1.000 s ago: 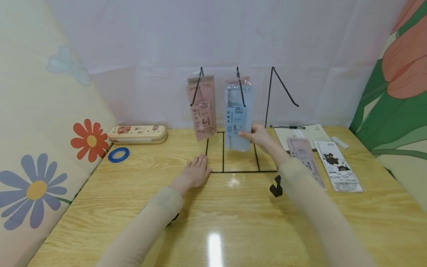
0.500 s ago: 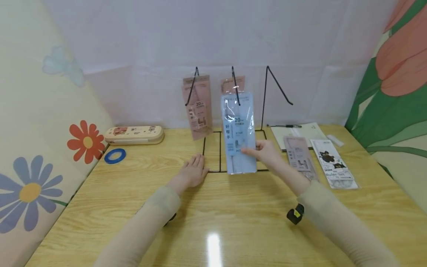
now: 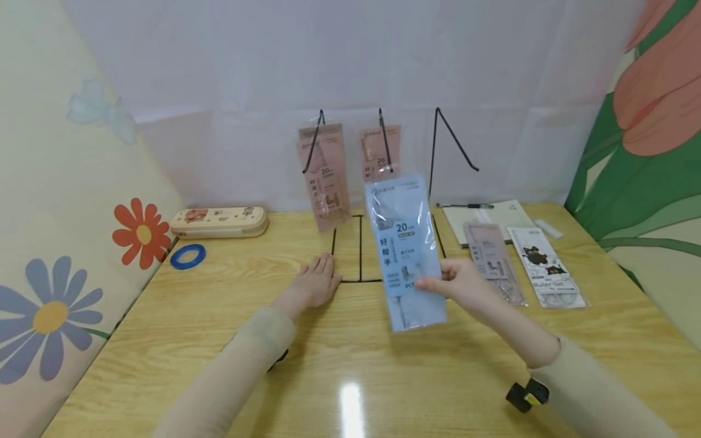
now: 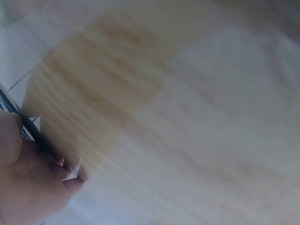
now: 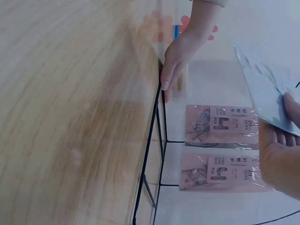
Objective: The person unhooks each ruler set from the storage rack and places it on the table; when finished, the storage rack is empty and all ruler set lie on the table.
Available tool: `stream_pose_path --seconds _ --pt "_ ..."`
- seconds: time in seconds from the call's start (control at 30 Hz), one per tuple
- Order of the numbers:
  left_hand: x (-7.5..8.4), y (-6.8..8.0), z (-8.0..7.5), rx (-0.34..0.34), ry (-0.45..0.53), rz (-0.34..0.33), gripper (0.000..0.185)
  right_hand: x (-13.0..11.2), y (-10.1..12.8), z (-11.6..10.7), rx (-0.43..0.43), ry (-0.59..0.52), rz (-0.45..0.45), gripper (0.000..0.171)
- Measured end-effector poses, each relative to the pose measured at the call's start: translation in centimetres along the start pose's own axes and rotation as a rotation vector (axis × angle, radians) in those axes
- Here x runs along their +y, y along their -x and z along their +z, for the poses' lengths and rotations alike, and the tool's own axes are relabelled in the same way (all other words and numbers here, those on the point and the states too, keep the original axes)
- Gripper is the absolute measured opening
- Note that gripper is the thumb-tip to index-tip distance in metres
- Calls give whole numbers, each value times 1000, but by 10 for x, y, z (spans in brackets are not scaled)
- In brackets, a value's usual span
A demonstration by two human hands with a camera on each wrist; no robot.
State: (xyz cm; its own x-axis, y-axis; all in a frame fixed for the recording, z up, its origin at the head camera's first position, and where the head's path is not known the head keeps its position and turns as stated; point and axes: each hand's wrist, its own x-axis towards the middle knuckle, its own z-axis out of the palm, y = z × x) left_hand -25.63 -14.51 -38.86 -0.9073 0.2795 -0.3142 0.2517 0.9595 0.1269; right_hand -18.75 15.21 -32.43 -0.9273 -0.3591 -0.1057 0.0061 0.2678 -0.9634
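My right hand (image 3: 468, 286) pinches a pale blue flat ruler-set packet (image 3: 405, 243), thumb in front and fingers behind. The packet tilts in the air in front of the black wire rack, apart from its hooks. A pink packet (image 3: 378, 149) hangs on the middle hook (image 3: 385, 140), its lower part hidden by the blue one. More pink packets (image 3: 328, 188) hang on the left hook; the right hook (image 3: 457, 139) is bare. My left hand (image 3: 314, 283) lies with fingers extended at the rack base's (image 3: 360, 249) front left corner, also seen beside the base wire (image 5: 154, 112) in the right wrist view.
At the back left stand a cream pencil case (image 3: 219, 222) and a blue ring (image 3: 188, 266). To the right lie a notebook (image 3: 512, 214) with a pen (image 3: 477, 206), a pink packet (image 3: 487, 249), a white ruler-set packet (image 3: 542, 261) and a small white block (image 3: 549, 229).
The blue packet has come off the middle hook and moved toward me and down in my right hand, uncovering the pink packet behind. My left hand has stayed by the rack base.
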Motion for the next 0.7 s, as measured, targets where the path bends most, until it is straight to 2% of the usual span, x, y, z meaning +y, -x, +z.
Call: stream_pose_path --seconds 0.23,0.4,0.53,0.67,0.7 --pt "-1 0 -1 -3 -3 -3 63 6 47 -32 5 105 -84 38" --pt "-4 1 -1 -1 -8 -14 63 19 76 -74 55 122 -111 21" --pt "-2 1 -1 -9 -6 -9 63 31 103 -122 191 214 -119 33" --pt "1 1 -2 -21 -2 -5 63 50 119 -176 345 285 -32 35" --pt "2 0 -2 -20 0 -4 63 57 120 -189 367 270 0 34"
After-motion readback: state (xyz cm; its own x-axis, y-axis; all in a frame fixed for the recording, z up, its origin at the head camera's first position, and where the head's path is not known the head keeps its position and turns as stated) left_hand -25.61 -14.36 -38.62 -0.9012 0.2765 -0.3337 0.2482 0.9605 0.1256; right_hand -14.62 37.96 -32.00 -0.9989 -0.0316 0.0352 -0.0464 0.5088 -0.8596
